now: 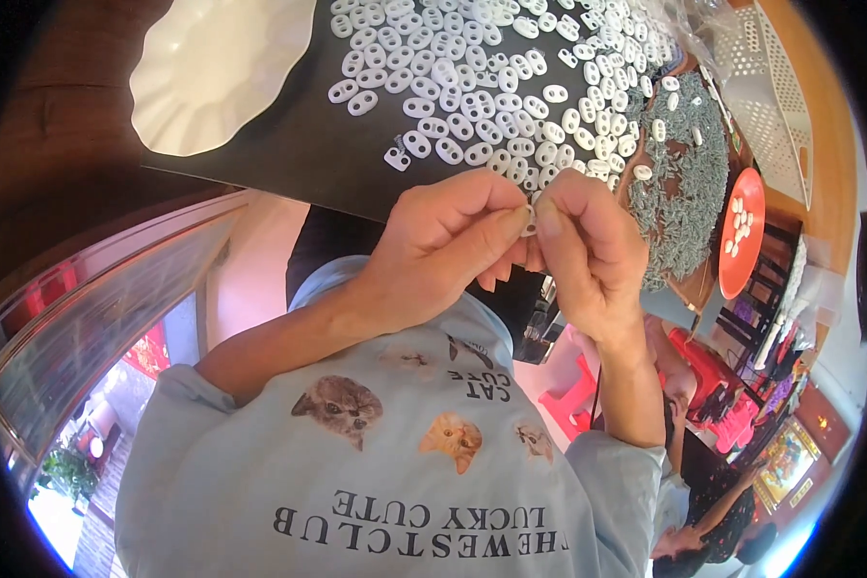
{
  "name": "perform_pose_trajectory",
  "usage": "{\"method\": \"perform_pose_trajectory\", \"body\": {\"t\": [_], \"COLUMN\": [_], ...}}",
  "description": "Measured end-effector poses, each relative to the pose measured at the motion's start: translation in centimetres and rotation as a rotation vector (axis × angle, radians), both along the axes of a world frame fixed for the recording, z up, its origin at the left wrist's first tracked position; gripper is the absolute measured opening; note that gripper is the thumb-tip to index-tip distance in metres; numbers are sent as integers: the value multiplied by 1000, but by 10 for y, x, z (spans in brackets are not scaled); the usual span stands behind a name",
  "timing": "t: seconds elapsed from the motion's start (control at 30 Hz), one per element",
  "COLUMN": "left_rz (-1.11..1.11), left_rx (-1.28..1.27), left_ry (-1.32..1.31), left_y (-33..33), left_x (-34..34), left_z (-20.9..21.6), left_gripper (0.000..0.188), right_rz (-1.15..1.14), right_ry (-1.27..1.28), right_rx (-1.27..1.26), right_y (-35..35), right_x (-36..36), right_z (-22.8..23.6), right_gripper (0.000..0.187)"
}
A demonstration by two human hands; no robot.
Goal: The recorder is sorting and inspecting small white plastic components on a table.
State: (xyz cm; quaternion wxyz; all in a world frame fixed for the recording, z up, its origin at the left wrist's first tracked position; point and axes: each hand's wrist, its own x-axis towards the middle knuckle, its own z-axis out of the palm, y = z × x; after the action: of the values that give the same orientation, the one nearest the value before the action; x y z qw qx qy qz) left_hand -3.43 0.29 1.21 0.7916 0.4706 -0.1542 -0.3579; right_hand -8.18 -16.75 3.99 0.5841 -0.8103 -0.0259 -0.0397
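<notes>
both hands' fingers [511, 223] pinched together on small white piece [529, 223], mostly hidden, white pieces [472, 87] beyond

Your wooden table [58, 125]: black mat [289, 144] strewn with white oval pieces [472, 96], white plate [212, 67], grey pile [689, 193], red dish [742, 231], white basket [771, 87].

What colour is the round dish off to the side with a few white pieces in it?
The round dish is red-orange, seen in the head view.
</notes>
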Motion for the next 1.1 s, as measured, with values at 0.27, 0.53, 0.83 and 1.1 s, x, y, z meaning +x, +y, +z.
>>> {"method": "perform_pose_trajectory", "body": {"t": [0.27, 0.53, 0.83, 1.1], "left_rz": [19, -14, 151, 196], "left_rx": [23, 62, 113, 72], "left_ry": [-27, -208, -145, -94], "left_y": [3, 9, 23, 27], "left_x": [-2, 7, 22, 25], "left_z": [5, 8, -5, -12], "left_gripper": [14, 14, 14, 13], "right_rz": [125, 49, 163, 262], "right_ry": [-177, -71, -209, -181], "right_rx": [-223, -155, -734, -890], "right_y": [-3, 5, -12, -18], "right_x": [4, 2, 74, 99], "right_z": [10, 18, -9, -3], "right_gripper": [2, 2, 15, 22]}}
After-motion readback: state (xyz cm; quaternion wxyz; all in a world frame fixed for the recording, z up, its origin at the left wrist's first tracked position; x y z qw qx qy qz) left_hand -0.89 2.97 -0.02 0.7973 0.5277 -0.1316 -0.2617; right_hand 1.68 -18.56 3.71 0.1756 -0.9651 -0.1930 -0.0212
